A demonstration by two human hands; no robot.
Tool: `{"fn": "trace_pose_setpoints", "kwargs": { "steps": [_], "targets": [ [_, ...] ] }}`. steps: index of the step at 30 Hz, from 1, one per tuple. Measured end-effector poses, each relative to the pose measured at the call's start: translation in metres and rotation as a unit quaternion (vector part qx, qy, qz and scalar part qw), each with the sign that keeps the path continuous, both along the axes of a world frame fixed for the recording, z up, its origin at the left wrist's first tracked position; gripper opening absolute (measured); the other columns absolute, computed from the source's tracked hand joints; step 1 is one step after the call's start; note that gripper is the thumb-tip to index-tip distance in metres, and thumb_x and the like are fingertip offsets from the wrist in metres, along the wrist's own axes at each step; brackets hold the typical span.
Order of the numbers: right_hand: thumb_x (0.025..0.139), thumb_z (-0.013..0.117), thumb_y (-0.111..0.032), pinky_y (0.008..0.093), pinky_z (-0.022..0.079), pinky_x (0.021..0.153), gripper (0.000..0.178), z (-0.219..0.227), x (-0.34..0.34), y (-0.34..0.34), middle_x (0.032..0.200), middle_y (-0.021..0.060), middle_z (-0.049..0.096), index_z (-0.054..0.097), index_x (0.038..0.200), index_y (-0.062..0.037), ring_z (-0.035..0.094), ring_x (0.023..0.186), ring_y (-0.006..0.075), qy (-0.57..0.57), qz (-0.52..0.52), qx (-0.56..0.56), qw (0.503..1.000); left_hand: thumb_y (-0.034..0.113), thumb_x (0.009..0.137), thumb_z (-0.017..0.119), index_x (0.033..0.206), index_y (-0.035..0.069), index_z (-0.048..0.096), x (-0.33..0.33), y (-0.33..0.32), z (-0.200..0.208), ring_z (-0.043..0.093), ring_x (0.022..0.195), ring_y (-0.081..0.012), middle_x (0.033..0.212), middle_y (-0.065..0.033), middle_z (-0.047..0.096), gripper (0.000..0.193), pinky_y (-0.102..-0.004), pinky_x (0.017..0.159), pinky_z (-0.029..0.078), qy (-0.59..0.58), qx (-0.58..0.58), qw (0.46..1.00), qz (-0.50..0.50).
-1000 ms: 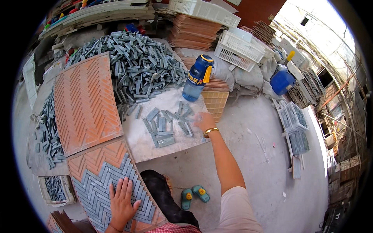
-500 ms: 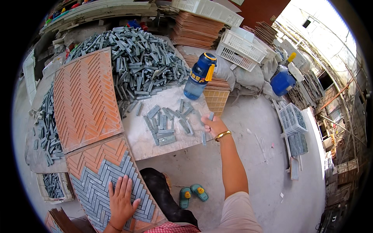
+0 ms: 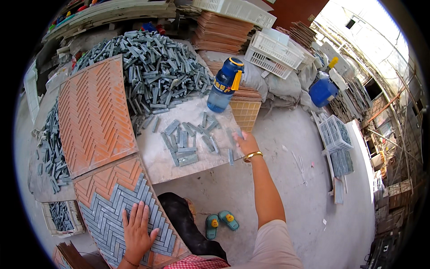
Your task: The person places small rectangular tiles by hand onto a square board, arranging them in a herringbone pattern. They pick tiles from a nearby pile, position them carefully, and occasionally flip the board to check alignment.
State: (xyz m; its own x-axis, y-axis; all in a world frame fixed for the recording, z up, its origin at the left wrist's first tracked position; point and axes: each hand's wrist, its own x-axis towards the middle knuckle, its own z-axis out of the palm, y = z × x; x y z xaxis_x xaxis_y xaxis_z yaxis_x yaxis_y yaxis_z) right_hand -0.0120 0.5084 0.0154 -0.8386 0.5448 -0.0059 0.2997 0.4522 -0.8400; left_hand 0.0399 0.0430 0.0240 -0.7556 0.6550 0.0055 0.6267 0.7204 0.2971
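My left hand (image 3: 138, 233) lies flat, fingers stretched out, on grey stone strips (image 3: 117, 210) laid in a herringbone pattern. They sit in an orange mould tray (image 3: 96, 179) with slanted grooves, its upper part bare of strips. Off to the right, my right hand (image 3: 247, 146), with a gold bangle at the wrist, pinches a grey stone strip (image 3: 240, 133) at the edge of the pale work board (image 3: 163, 172). Just left of that hand, a single strip (image 3: 230, 157) rests at the board's edge. Several loose strips (image 3: 188, 159) are scattered farther left on the board.
A second orange mould tray (image 3: 96, 116) adjoins the first, beyond it. Behind the board rises a big heap of grey strips (image 3: 152, 62). A blue water bottle (image 3: 225, 85) stands on the board's far corner, near stacked trays (image 3: 245, 114). Green slippers (image 3: 221, 224) lie on the floor.
The view has shifted slightly, moving the scene a little leftward. My right hand still pinches the strip near the board's edge, and my left hand stays flat on the laid strips.
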Motion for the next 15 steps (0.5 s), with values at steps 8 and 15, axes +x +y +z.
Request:
{"fn": "trace_pose_setpoints", "kwargs": {
  "steps": [8, 15],
  "targets": [
    [0.071, 0.072, -0.03, 0.0372, 0.045, 0.062, 0.036, -0.003, 0.037, -0.043, 0.077, 0.0141, 0.062, 0.056, 0.083, -0.0004, 0.057, 0.063, 0.0299, -0.131, -0.007, 0.215, 0.968, 0.039, 0.078, 0.056, 0.133, -0.001, 0.038, 0.0, 0.0, 0.0, 0.026, 0.133, -0.0309, 0.141, -0.0158, 0.034, 0.07, -0.0547, 0.108, 0.01, -0.002, 0.01, 1.0, -0.001],
    [0.08, 0.068, -0.02, 0.0208, 0.03, 0.047, 0.02, 0.011, 0.053, -0.031, 0.064, -0.0065, 0.044, 0.051, 0.076, -0.01, 0.039, 0.053, 0.0039, -0.042, 0.032, -0.448, 0.893, 0.037, 0.076, 0.058, 0.133, 0.0, 0.037, 0.001, -0.001, 0.001, 0.025, 0.134, -0.0301, 0.142, -0.0152, 0.033, 0.072, -0.0536, 0.109, 0.009, -0.005, 0.003, 1.0, 0.001]
  ]
}}
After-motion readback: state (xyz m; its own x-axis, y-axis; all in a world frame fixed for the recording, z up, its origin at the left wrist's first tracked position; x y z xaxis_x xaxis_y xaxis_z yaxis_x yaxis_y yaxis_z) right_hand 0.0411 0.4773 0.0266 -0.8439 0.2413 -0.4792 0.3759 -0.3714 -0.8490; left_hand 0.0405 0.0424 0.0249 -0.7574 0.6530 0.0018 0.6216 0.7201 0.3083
